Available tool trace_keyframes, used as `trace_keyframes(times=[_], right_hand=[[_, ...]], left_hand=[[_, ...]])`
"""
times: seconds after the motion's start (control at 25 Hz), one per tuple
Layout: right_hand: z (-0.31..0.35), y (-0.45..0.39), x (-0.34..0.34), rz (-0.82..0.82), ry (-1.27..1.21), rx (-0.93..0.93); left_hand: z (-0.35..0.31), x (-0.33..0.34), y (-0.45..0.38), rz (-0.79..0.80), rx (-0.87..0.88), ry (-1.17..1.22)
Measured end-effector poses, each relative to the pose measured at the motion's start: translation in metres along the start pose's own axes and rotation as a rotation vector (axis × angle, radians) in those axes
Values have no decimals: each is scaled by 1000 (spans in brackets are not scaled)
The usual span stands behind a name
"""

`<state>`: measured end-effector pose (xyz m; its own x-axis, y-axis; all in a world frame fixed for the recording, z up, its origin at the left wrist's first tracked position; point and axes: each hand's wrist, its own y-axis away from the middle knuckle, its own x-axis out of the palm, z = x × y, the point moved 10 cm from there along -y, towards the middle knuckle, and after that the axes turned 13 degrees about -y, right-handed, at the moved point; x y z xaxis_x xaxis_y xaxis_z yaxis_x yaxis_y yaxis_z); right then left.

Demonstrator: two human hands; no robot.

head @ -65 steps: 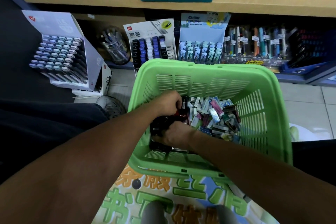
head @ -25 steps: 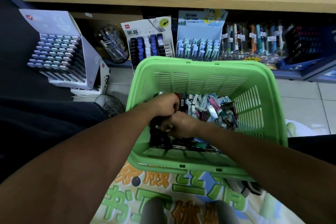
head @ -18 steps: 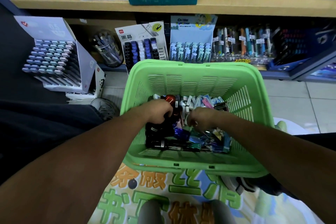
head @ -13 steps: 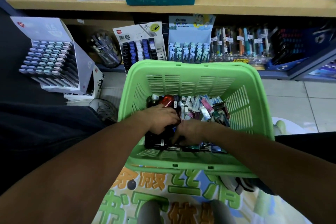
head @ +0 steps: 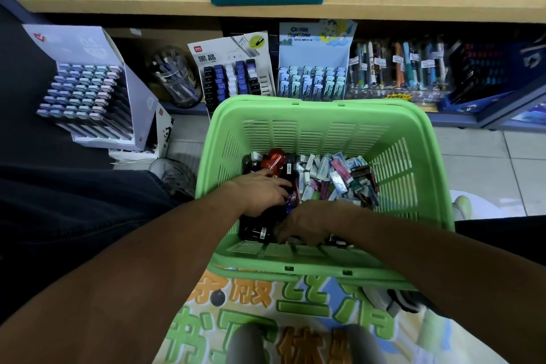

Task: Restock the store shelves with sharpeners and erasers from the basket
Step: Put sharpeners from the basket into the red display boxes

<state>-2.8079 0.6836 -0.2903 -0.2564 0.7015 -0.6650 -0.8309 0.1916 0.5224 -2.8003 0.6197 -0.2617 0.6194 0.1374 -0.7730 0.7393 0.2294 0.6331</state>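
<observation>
Both hands were down in the green basket (head: 320,115). Sharpeners (head: 274,161), red and dark, sat heaped at its left; wrapped erasers (head: 334,171) filled the right, with bare slatted wall above. The left hand (head: 261,193) lay flat on the sharpeners, grip released. The right hand (head: 304,223) curled into the near-left corner; what its grip held, I couldn't tell.
</observation>
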Motion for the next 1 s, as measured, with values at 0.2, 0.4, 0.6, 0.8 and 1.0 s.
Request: trace_keyframes(times=[0.2,0.4,0.6,0.8,1.0], right_hand=[[-2,9,-4,92,148,114],[-28,20,-8,-7,-158,262],[-90,65,-35,-90,-295,504],[-103,81,-46,-208,-120,656],[-84,43,-13,-302,-561,508]], left_hand=[[0,-5,3,-36,-12,-30],[0,-8,2,-71,-38,-12],[-10,-18,-2,-111,-17,-14],[-42,-13,-20,-76,76,-7],[-49,-12,-23,-13,106,4]])
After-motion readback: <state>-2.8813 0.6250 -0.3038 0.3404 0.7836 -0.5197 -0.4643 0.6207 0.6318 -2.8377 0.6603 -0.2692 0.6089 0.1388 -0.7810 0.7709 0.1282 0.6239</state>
